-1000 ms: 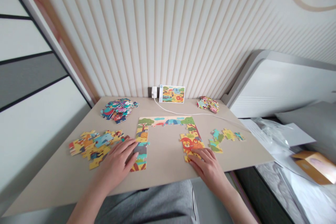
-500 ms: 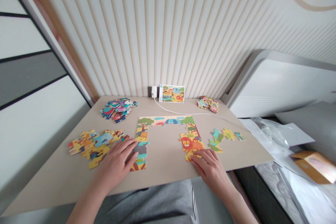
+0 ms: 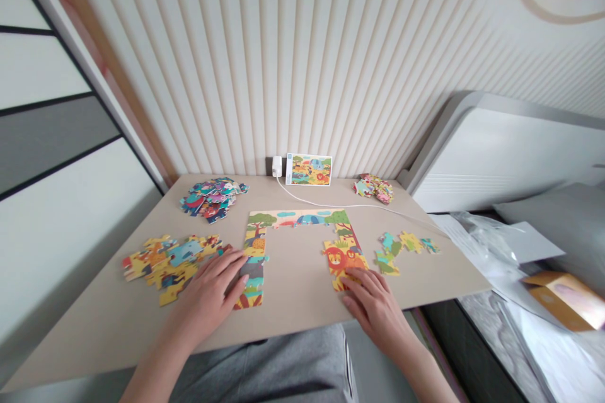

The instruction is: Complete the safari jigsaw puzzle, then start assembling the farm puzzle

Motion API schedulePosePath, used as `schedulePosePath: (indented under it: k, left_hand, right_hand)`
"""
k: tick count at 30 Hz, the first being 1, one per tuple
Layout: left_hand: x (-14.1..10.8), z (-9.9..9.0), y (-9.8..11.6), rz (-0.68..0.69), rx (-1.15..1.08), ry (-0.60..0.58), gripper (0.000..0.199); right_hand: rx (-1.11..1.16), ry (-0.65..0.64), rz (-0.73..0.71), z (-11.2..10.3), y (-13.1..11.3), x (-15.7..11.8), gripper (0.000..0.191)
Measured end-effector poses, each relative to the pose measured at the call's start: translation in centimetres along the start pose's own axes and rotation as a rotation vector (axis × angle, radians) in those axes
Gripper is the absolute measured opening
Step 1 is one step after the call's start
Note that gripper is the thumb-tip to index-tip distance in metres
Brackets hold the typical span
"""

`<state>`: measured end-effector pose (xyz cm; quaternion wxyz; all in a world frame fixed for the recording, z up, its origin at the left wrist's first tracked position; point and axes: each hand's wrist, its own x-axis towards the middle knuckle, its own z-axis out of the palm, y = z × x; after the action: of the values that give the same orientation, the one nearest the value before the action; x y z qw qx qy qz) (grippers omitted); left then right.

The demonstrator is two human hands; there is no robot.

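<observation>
My left hand [image 3: 205, 293] is resting open, its fingers spread against the puzzle's left column [image 3: 255, 245], holding nothing I can see. My right hand [image 3: 375, 308] is curving against the lion section [image 3: 340, 258]; I cannot tell whether it is pinching a piece. Loose pieces [image 3: 172, 267] are lying beside me, and a picture card [image 3: 309, 169] is standing farther off. A careless push could be splitting joined pieces.

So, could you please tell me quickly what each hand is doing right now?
Left hand: open, resting on the puzzle, nothing held.
Right hand: open, fingertips on the puzzle, nothing visibly held.
</observation>
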<state>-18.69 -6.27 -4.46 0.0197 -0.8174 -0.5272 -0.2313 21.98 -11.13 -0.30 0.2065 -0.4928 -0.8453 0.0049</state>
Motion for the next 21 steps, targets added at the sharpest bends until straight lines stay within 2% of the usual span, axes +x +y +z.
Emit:
schedulePosePath:
  k: [8, 12, 17, 21]
  left_hand:
    - [-0.1, 0.4, -0.4, 0.000, 0.000, 0.007, 0.043]
    - [-0.1, 0.3, -0.3, 0.008, -0.020, 0.038, 0.042]
    - [-0.1, -0.1, 0.0, 0.072, -0.025, 0.046, 0.036]
    - [-0.1, -0.5, 0.4, 0.088, -0.014, 0.033, 0.032]
  right_hand:
    - [-0.015, -0.048, 0.013, -0.2, 0.3, 0.3, 0.036]
    - [-0.049, 0.020, 0.049, -0.2, 1.0, 0.0, 0.035]
    - [-0.098, 0.082, 0.086, 0.0, 3.3, -1.3, 0.028]
    - [-0.197, 0.164, 0.275, 0.1, 6.0, -2.9, 0.032]
